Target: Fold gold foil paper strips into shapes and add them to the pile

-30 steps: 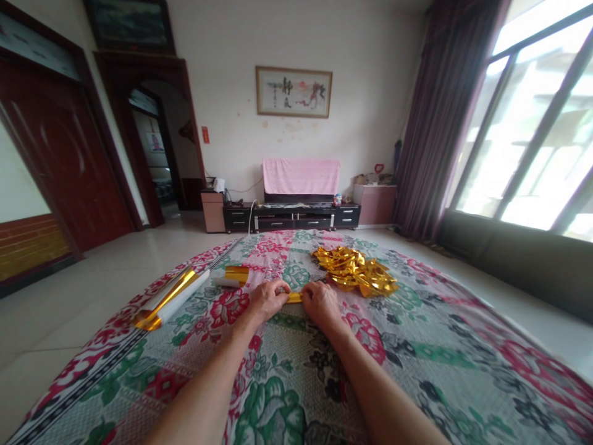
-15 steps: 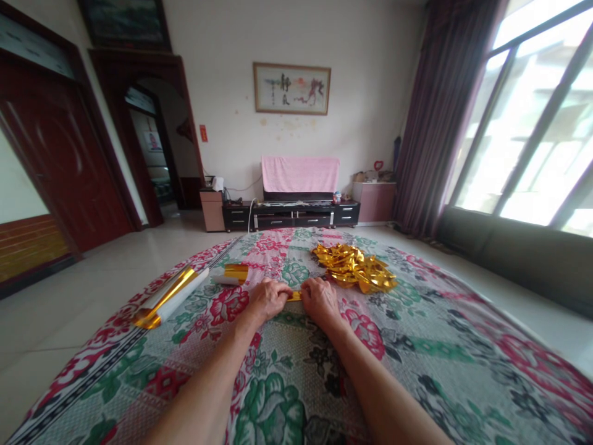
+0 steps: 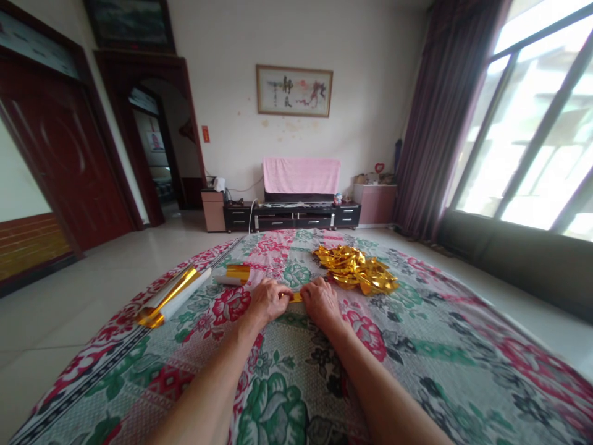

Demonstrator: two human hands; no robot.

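Observation:
A small strip of gold foil paper (image 3: 296, 297) lies on the flowered cloth between my hands. My left hand (image 3: 269, 300) is closed, with thumb and fingertips pinching the strip's left end. At the other end, my right hand (image 3: 320, 300) has its fingers bent down and pressed on the strip; its fingertips are partly hidden. Just beyond my right hand is a heap of folded gold foil pieces (image 3: 356, 270). To the left of my left hand rests a short curled stack of gold foil sheets (image 3: 238, 274) with a white underside.
A longer roll of gold and white foil paper (image 3: 173, 298) lies at the left on the flowered cloth (image 3: 194, 371). Past the far edge stand a low black cabinet (image 3: 291, 217) and a pink cloth (image 3: 302, 175) over a screen. A window (image 3: 546, 136) is on the right.
Both hands stay on the gold strip in nearly the same place. The whole view has shifted slightly; the heap and rolls lie as before.

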